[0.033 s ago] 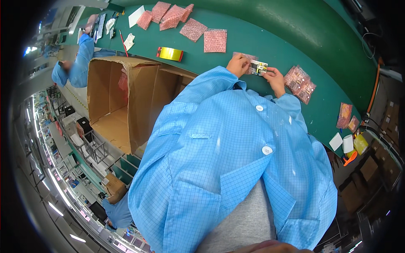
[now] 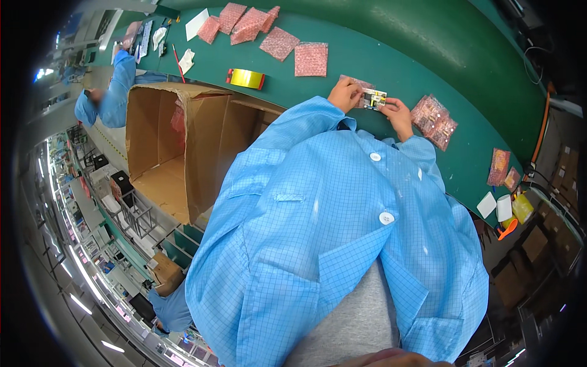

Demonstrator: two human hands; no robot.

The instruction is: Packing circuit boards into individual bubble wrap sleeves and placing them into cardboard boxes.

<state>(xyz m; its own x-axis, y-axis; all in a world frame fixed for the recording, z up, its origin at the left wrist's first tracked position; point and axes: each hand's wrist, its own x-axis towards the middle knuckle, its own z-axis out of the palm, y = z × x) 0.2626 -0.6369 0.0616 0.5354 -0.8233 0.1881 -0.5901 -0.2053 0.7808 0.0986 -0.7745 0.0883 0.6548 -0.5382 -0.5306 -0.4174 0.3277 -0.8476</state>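
Over the green bench, a small circuit board (image 2: pixel 375 98) with yellow and dark parts is between my two hands. My right hand (image 2: pixel 398 116) pinches its right end. My left hand (image 2: pixel 345 95) is closed at the other end, on a pink bubble-wrap bag (image 2: pixel 361 83) whose edge shows behind the fingers. How far the board reaches into the bag is hidden. To the right of my right hand lie bubble-wrapped boards (image 2: pixel 434 121) in pink film. Left of my hands a flat pink bubble bag (image 2: pixel 311 59) rests on the bench.
A yellow tape roll (image 2: pixel 247 78) stands near the bench's front edge, above an open cardboard box (image 2: pixel 205 153). More pink bubble bags (image 2: pixel 251 25) lie at the far left. Small pink packets (image 2: pixel 499 166) and an orange-handled tool (image 2: pixel 507 230) are at the right end. A co-worker (image 2: pixel 116 92) is at the left.
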